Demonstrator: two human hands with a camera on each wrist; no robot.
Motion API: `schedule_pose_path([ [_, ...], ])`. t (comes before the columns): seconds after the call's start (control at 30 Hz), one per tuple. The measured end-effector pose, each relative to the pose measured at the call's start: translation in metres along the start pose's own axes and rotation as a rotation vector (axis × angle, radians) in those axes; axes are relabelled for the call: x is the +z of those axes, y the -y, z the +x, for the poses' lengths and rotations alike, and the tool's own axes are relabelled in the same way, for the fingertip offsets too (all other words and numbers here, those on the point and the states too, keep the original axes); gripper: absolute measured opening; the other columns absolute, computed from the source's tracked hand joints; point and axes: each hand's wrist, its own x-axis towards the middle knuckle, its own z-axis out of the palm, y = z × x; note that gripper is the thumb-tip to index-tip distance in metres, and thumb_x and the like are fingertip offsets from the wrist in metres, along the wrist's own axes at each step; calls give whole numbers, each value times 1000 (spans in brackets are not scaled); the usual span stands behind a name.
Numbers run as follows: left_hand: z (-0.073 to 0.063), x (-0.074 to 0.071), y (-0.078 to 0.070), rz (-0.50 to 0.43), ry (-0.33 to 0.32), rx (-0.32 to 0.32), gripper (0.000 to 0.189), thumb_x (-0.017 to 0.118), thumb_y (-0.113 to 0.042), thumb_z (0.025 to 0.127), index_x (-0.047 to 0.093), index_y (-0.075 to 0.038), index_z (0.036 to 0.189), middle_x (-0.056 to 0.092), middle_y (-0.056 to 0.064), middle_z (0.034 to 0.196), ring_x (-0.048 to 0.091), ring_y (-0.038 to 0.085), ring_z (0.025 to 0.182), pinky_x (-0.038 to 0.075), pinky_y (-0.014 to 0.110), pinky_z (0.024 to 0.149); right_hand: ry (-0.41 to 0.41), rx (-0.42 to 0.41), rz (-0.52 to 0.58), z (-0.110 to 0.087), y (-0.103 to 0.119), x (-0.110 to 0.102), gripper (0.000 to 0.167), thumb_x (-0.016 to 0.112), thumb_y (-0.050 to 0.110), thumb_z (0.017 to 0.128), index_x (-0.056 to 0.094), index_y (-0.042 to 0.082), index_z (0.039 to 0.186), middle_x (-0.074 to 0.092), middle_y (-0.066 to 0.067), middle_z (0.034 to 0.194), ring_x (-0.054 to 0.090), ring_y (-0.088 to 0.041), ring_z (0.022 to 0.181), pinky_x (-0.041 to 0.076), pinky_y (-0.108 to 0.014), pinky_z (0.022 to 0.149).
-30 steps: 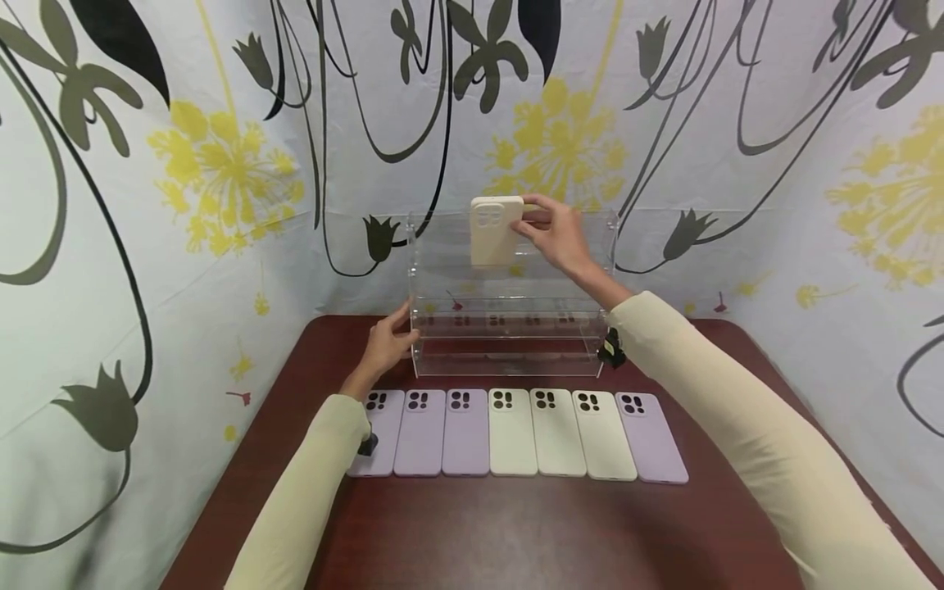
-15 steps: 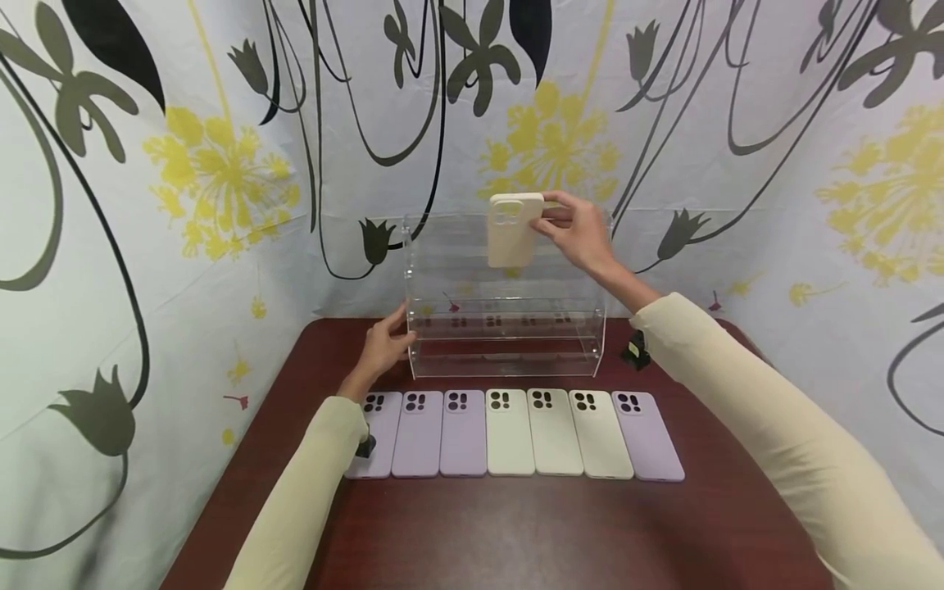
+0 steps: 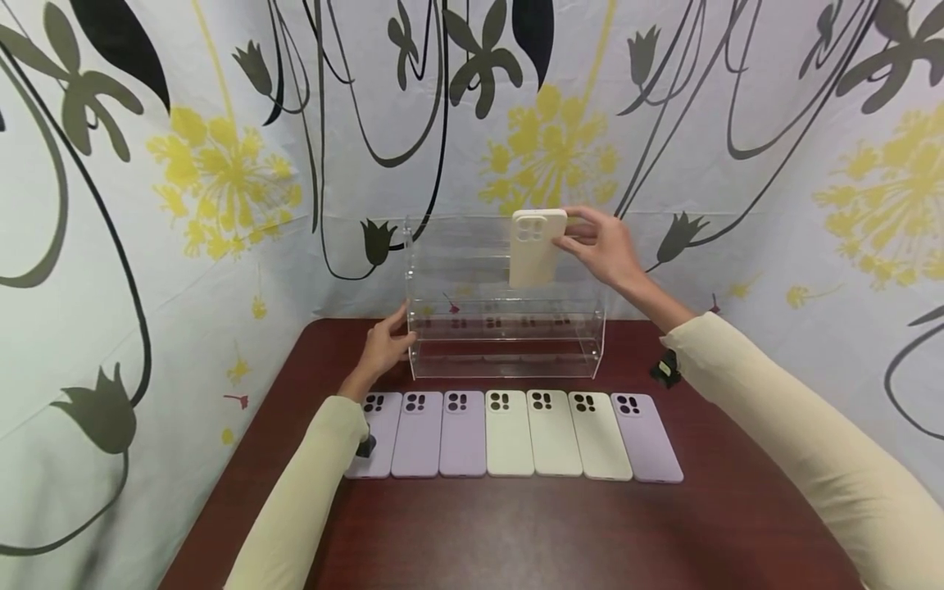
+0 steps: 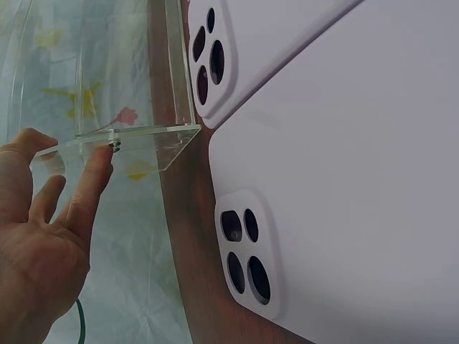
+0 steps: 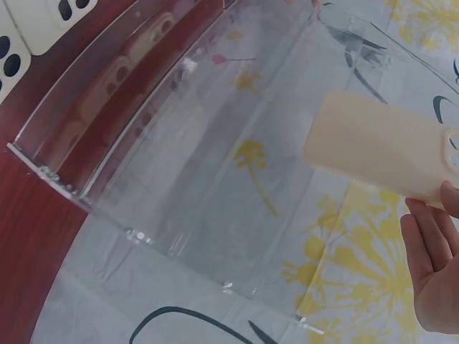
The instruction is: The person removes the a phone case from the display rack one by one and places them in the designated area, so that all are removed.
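Note:
In the head view my right hand point(image 3: 608, 246) pinches a cream phone case point(image 3: 533, 266) by its upper right edge. The case is upright, camera cutouts at the top, before the upper right part of a clear acrylic tiered stand point(image 3: 509, 370). From the right wrist view, the case point(image 5: 380, 136) appears above the upper tiers; I cannot tell whether it touches them. My left hand point(image 3: 383, 348) touches the stand's left side panel, with fairly straight fingers in the left wrist view point(image 4: 54, 251). Before the stand lie lilac phone cases point(image 3: 463, 434) and off-white phone cases point(image 3: 510, 434) in a row.
The stand is on a dark red-brown table point(image 3: 501, 533). Three lilac cases lie left, three off-white ones in the middle, and another lilac case point(image 3: 649, 438) at the right end. A patterned curtain point(image 3: 354, 123) hangs close behind and at both sides.
My right hand has carried the cream phone case to the right and then slightly down along the stand's top. The left hand stays at the side panel, and the row is unchanged.

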Motion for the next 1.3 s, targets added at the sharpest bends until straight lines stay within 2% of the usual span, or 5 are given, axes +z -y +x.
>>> schedule_pose_path([
  [0.3,-2,0,-2,12,-1,-9,71,63,-9,104,33,-33,163,35,10,166,69,33,118,67,37,81,-9,-6,-38,-17,-20,-13,54,81,7,91,63,10,143,64,-21,139,72,-40,110,62,-53,91],
  [0.57,-2,2,-3,5,1,-21,72,63,-7,104,32,-33,164,34,11,167,68,35,119,67,37,81,-32,2,-156,-37,-44,-31,56,83,11,90,65,15,143,72,-22,123,74,-39,102,65,-46,80],
  [0.97,-1,0,-1,7,-11,-21,72,63,-6,103,34,-34,162,36,12,165,69,34,118,67,37,80,60,130,-137,-70,-72,-55,58,81,15,93,60,12,147,70,-26,126,71,-43,109,58,-10,74],
  [1.2,1,0,2,5,-12,-10,72,63,-5,103,34,-31,163,35,14,165,69,37,117,67,37,79,73,140,-122,-91,-95,-68,58,82,12,91,61,6,145,70,-31,119,67,11,88,54,-5,67],
  [1.3,0,1,1,-2,-16,-4,72,63,-4,102,35,-31,163,37,14,165,69,39,115,67,36,77,67,134,-82,-102,-108,-75,56,81,6,91,61,1,143,69,-34,116,59,21,83,54,-5,66],
])
